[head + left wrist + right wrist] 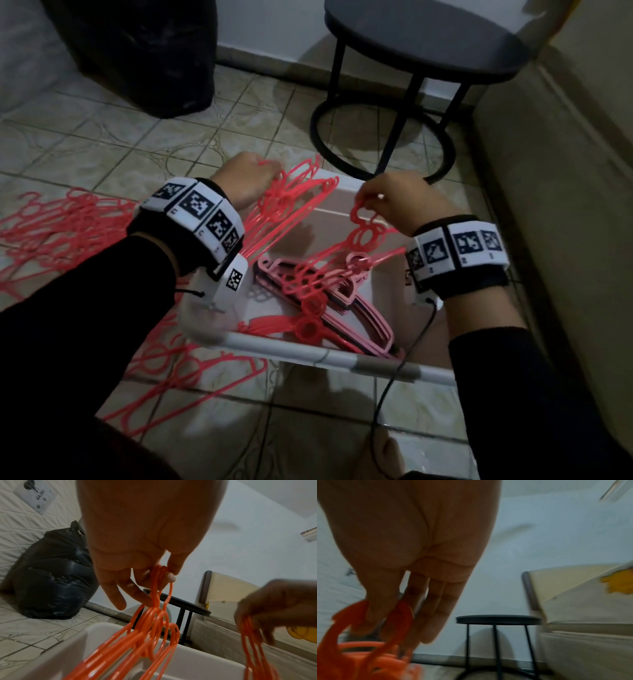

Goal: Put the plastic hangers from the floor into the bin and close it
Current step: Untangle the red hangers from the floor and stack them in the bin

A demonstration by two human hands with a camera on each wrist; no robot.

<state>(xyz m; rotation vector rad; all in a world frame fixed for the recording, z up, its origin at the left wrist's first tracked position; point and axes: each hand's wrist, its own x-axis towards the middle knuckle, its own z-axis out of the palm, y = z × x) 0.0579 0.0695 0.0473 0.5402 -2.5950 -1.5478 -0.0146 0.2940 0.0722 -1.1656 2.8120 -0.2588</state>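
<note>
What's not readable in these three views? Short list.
- Hanger count in the left hand: head view, strands overlap; the left wrist view's lower edge cuts them off.
- Right hand grip on its hangers: right wrist view, motion blur.
- Bin bottom: head view, held hangers and wrist bands cover it.
- Bin lid: not identifiable in any view.
- Floor pile: head view, left sleeve hides part.

The open top of the white bin [274, 346] is crossed by red hangers [298, 192] gripped by the left hand [245, 183] and right hand [402, 202]; pink hangers [356, 318] lie on its bottom. Passage on the left is cluttered by loose hangers on the floor [61, 229]. Room beyond is limited by a black stool [421, 41], a black bag [147, 51] and, on the right, a mattress [561, 178].
</note>
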